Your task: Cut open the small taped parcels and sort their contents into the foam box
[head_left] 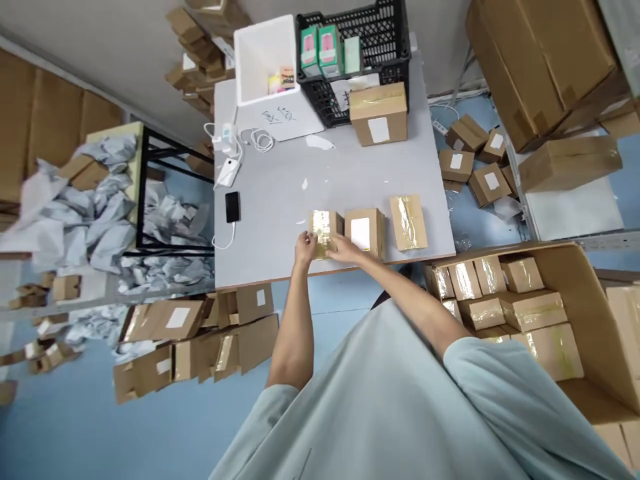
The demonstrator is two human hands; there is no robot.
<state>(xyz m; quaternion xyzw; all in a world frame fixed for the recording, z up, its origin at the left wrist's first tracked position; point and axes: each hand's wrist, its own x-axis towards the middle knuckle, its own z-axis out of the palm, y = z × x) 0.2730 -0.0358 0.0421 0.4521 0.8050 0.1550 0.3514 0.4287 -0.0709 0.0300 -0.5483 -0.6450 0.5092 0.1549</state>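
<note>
A small cardboard box [324, 225] with shiny clear tape along its top sits near the front edge of the table. My left hand [305, 249] is closed at its left front corner, fingers curled together. On the other side, my right hand [345, 249] grips the box's right front, its thumb and fingers bent over the taped top. Just right of it stands a box with a white label [361, 233], close to my right wrist. Farther right lies another taped box [409, 222].
On the grey table [280, 187] are a phone [233, 207], white cables, a foam box [280, 120], a black crate [383, 40] and a labelled box [379, 115]. A large carton [607, 333] of taped boxes stands at right. Flattened cardboard [257, 343] leans at left.
</note>
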